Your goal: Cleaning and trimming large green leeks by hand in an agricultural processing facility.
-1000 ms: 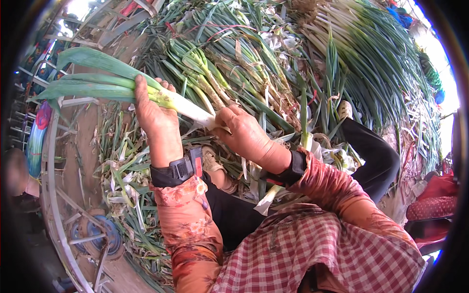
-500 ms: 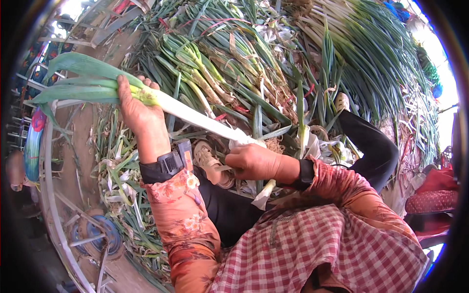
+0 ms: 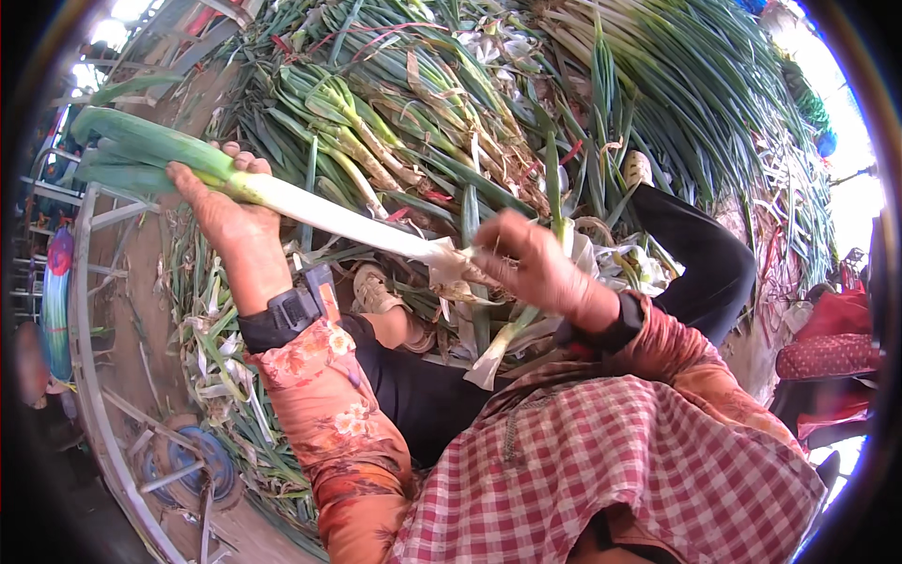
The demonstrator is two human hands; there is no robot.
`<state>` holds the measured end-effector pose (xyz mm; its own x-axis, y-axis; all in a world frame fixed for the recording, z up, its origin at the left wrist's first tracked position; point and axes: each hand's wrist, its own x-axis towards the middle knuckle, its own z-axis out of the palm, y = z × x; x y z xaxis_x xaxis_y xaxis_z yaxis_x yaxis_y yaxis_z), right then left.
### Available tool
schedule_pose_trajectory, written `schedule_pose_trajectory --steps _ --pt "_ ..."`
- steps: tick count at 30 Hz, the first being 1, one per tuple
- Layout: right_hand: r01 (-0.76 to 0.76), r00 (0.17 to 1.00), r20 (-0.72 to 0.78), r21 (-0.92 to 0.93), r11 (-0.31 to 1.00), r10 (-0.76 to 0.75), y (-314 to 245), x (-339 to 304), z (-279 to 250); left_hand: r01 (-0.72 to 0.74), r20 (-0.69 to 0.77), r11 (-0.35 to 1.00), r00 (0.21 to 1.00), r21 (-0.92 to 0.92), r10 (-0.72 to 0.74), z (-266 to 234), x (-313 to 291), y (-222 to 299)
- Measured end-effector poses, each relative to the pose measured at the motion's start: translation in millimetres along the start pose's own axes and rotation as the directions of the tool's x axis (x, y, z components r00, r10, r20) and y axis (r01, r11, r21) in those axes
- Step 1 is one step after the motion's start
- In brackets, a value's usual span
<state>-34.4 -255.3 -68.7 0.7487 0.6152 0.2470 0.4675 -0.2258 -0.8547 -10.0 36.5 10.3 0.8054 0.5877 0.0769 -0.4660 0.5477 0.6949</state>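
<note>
Leek (image 3: 319,211) held above the heap of leeks (image 3: 442,103), long axis slanting, green tops upper left, white root end lower right, my left hand (image 3: 225,211) wrapped tight around its stalk, my right hand (image 3: 536,268) pinching loose outer skin (image 3: 449,273) at the root end.

Head-worn fisheye camera looking steeply down from close above.

The single view is facing down over the wearer's checked apron (image 3: 601,470) and forearms, which are entering from the lower edge, toward a heap of green onions (image 3: 451,103) filling the upper frame; straight edges are bending near the dark rim.
</note>
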Motion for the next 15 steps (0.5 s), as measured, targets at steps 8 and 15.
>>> schedule_pose_trajectory --steps 8,15 --pt "-0.196 0.898 0.437 0.322 0.926 0.038 3.0 35.4 18.6 0.445 0.542 0.849 0.805 -0.286 -0.239 -12.4 12.3 7.6" --pt "-0.093 0.965 0.255 0.107 0.990 0.063 -12.9 47.6 32.2 0.009 -0.194 0.968 0.980 0.252 0.042 35.0 -16.4 -19.3"
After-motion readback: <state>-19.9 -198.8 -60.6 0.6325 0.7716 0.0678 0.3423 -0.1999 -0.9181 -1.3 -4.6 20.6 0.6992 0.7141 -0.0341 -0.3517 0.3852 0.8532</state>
